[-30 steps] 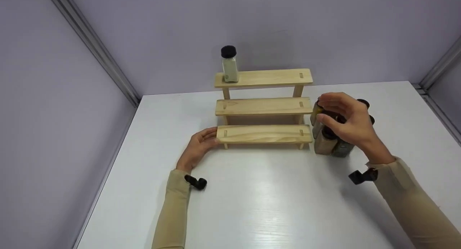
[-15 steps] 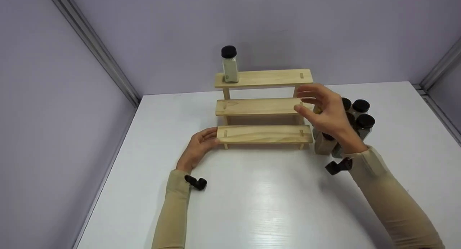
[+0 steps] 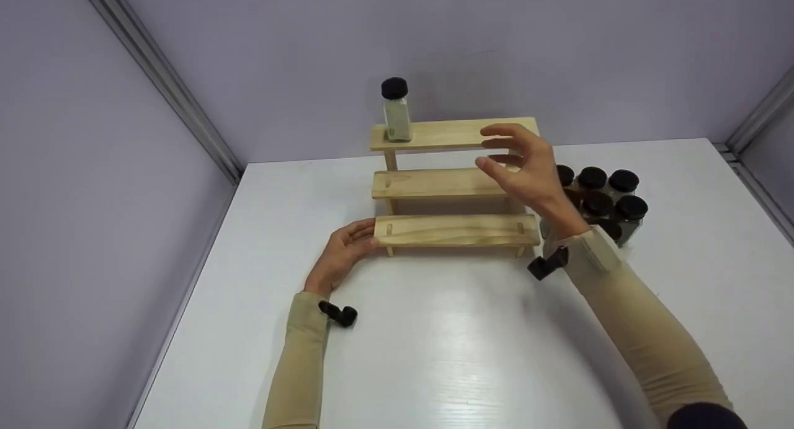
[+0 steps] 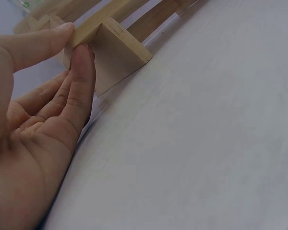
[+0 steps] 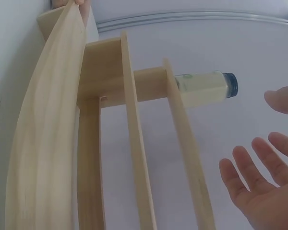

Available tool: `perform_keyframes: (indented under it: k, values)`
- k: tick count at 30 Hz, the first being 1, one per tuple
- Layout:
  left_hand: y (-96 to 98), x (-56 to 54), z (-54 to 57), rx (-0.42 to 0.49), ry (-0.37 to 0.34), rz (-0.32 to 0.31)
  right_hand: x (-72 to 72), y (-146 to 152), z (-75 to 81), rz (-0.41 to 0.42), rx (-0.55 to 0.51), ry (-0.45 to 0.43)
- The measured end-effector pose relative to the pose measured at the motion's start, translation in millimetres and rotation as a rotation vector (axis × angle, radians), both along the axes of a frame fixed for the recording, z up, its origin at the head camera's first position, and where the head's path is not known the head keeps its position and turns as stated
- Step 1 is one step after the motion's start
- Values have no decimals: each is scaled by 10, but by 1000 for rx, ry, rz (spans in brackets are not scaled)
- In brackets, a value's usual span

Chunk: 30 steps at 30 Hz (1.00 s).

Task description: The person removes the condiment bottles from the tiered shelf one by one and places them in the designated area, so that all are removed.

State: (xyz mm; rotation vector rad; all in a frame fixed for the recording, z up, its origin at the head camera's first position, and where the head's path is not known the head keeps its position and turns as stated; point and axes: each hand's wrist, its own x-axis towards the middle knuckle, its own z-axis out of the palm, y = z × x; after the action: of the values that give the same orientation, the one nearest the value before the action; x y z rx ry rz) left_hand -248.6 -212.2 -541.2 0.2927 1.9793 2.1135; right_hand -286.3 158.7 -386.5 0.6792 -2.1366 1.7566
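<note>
A three-tier wooden display shelf (image 3: 456, 230) stands on the white table. My left hand (image 3: 340, 255) grips the left end of its lowest step; the left wrist view shows the thumb (image 4: 48, 42) on top and a fingertip below the board's edge. On the top step's left end stands a glass spice jar (image 3: 397, 118) with a black lid and pale contents. My right hand (image 3: 524, 165) hangs over the shelf's right part, holding nothing, fingers spread and slightly bent. In the right wrist view its fingers (image 5: 252, 163) are apart from the same jar (image 5: 204, 88).
Several black-lidded spice jars (image 3: 623, 181) stand in a close group right of the shelf, some hidden behind the right wrist. A pale wall (image 3: 298, 75) rises behind the table (image 3: 397, 342), and another wall (image 3: 74, 199) runs along the left.
My right hand has moved left and away from above the grouped jars to over the shelf, uncovering more lids. My left hand, the shelf and the jar on top have stayed in place.
</note>
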Motion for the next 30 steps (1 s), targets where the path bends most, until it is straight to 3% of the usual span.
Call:
perform_keyframes:
  k: [8,19,30]
  values:
    - [-3,6,12,1,-1,2,-182,-253,-43,38,-3,-37]
    - [4,12,5,-2,4,-2,-340,-579,12,55,-35,-55]
    - [20,-1,7,-30,2,22,-531,-789,33,-7,-50,-124]
